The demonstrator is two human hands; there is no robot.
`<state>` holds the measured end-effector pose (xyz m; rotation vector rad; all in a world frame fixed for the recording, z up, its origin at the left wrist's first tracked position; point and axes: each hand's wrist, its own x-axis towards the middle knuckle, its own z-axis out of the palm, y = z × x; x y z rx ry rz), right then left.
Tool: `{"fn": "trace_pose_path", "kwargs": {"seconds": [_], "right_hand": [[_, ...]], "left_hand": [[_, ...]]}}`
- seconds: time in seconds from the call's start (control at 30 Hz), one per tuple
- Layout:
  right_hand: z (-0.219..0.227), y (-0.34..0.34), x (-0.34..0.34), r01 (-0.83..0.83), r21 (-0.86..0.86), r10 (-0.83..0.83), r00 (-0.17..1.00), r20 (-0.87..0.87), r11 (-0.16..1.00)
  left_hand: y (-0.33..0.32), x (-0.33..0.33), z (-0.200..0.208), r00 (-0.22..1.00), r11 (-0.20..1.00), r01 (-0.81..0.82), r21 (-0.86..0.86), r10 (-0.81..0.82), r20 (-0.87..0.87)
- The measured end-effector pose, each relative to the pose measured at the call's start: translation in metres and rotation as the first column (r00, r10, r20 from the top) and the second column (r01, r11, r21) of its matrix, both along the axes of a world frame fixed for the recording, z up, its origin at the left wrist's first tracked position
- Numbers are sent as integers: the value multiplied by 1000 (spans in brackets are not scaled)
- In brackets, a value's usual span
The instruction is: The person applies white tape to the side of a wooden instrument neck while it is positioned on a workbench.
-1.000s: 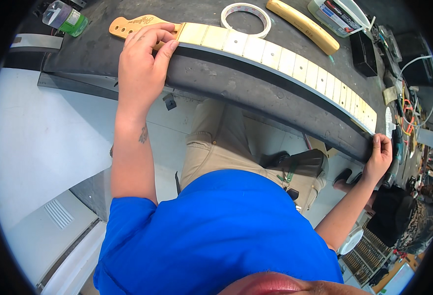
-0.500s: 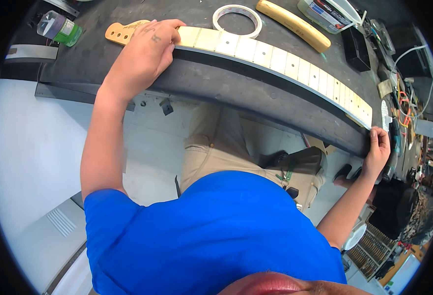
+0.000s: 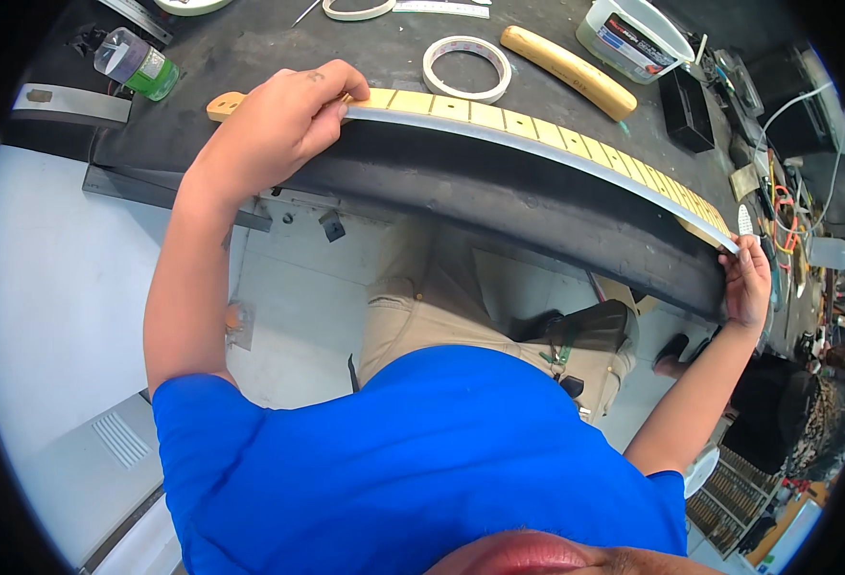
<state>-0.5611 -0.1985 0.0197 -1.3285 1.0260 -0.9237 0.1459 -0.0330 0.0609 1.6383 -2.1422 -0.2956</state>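
A guitar neck point(image 3: 547, 132) with a pale yellow fretboard, dark frets and dot marks lies along the near side of the dark workbench point(image 3: 336, 53). A thin pale grey strip point(image 3: 537, 149) follows its near edge. At the headstock point(image 3: 223, 105) end, my left hand point(image 3: 283, 125) wraps over the neck, thumb and index finger closed at its near edge; the palm hides part of the headstock. My right hand point(image 3: 748, 283) is closed at the far right, fingertips pinching the strip's end beside the heel.
Behind the neck are a tape roll point(image 3: 467, 94), a curved wooden block point(image 3: 568, 72), a clear tub point(image 3: 633, 40) and a black box point(image 3: 686, 110). A green-labelled bottle point(image 3: 139, 65) stands at the back left. Tools and cables point(image 3: 787, 211) crowd the right side.
The fretboard appears narrower, tilted away from me, and more of the grey strip shows. Both hands keep their holds at the two ends. More of the bench's back now shows.
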Motion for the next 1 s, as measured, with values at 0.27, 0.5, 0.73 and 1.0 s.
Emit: {"fn": "trace_pose_path", "kwargs": {"seconds": [0.27, 0.5, 0.73, 1.0], "right_hand": [[0, -15, 4, -89, 32, 85, 991, 98, 996], [-6, -20, 2, -78, 15, 76, 989, 129, 997], [-13, -20, -7, -43, 0, 42, 990, 138, 999], [-11, -16, 5, -3, -22, 6, 994, 107, 1000]], "left_hand": [[-30, 8, 19, 988, 989, 42, 144, -20, -150], [-31, 10, 14, 989, 985, 31, 169, -6, -147], [-26, 10, 8, 989, 994, 34, 105, -19, -143], [-25, 10, 8, 989, 992, 33, 122, -14, -150]]}}
